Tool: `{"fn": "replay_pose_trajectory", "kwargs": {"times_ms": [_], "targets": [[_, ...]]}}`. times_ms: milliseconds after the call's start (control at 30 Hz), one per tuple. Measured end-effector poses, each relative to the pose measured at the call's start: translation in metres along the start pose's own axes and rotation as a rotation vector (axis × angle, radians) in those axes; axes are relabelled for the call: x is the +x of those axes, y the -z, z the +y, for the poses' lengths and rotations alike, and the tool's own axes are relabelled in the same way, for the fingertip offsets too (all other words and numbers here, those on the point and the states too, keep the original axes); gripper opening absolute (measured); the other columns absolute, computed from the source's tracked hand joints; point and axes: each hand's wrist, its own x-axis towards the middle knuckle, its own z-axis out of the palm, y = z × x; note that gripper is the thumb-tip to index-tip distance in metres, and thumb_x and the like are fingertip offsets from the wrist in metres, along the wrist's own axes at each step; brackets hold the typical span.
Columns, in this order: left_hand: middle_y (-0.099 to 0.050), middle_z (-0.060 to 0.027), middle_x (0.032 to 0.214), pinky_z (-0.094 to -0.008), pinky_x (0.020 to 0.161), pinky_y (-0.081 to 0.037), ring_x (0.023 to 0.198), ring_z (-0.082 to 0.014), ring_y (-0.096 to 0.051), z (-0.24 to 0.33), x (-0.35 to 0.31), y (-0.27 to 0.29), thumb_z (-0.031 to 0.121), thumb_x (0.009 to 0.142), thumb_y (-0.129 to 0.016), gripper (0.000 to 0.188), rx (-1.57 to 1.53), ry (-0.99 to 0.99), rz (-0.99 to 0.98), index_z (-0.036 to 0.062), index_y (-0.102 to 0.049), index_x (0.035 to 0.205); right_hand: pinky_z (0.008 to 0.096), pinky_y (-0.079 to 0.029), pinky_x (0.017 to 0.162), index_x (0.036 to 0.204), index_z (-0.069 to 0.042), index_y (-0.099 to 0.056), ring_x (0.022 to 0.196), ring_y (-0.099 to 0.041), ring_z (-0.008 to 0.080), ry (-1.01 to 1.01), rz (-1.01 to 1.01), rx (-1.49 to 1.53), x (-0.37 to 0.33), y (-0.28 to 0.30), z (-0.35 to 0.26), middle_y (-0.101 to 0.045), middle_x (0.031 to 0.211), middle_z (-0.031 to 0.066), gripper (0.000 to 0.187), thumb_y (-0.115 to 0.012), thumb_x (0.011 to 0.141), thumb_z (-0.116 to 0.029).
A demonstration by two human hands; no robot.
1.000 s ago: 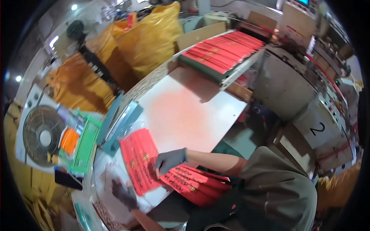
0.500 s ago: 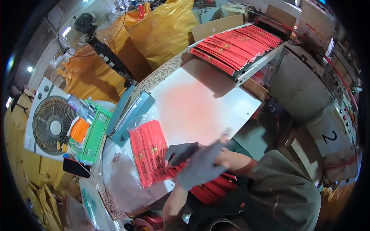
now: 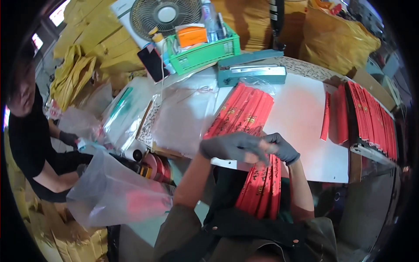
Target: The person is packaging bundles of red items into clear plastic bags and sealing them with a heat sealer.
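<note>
Both my hands wear grey gloves with bare fingertips, and they meet above a bundle of long, narrow red printed paper sleeves (image 3: 258,192). This bundle slants down from the table edge toward my lap. My right hand (image 3: 283,149) is closed around its upper end. Across from it, my left hand (image 3: 231,146) reaches over the sleeves, its fingers smeared by motion near the right fingertips. Just beyond the hands, a clear plastic bag (image 3: 257,83) of more red sleeves (image 3: 246,109) lies on the table. The gloves hide where the bundle and the bagged sleeves come close.
A teal bar sealer (image 3: 257,75) stands behind the bag. A green basket (image 3: 205,54) and fan (image 3: 166,15) are at the back. A rack of red sleeves (image 3: 371,115) stands right, with a loose sleeve (image 3: 325,115) beside it. Left, another person (image 3: 32,144) handles clear bags.
The view has swung left, bringing the other person in. My hands, crossed before, now come from either side over the bundle. A loose red sleeve now lies on the white board near the rack.
</note>
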Motion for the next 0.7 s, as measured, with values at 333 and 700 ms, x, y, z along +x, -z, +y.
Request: {"fn": "replay_pose_trajectory", "kwargs": {"times_ms": [333,700], "targets": [[-0.062,-0.0010,0.073,-0.0225,0.063,-0.046,0.066,-0.0081,-0.056,-0.029,-0.074,0.162,0.015,0.082,-0.064,0.014,0.346,0.202,0.530,0.0020,-0.065,0.087,0.0248,-0.045,0.075,0.090,0.001,-0.070,0.075,-0.056,0.0093,-0.091,-0.075,-0.040,0.004,0.001,0.007,-0.065,0.079,0.0041,0.017,-0.064,0.081,-0.012],[-0.062,-0.0109,0.105,-0.0290,0.081,-0.046,0.095,-0.0183,-0.060,0.054,-0.009,0.035,0.033,0.083,-0.067,0.044,0.048,-0.153,-0.558,-0.0031,-0.058,0.107,0.0246,-0.046,0.075,0.090,0.002,-0.069,0.077,-0.058,0.0102,-0.146,-0.091,-0.041,0.020,-0.010,0.002,-0.066,0.082,0.0050,0.018,-0.064,0.078,-0.010]]}}
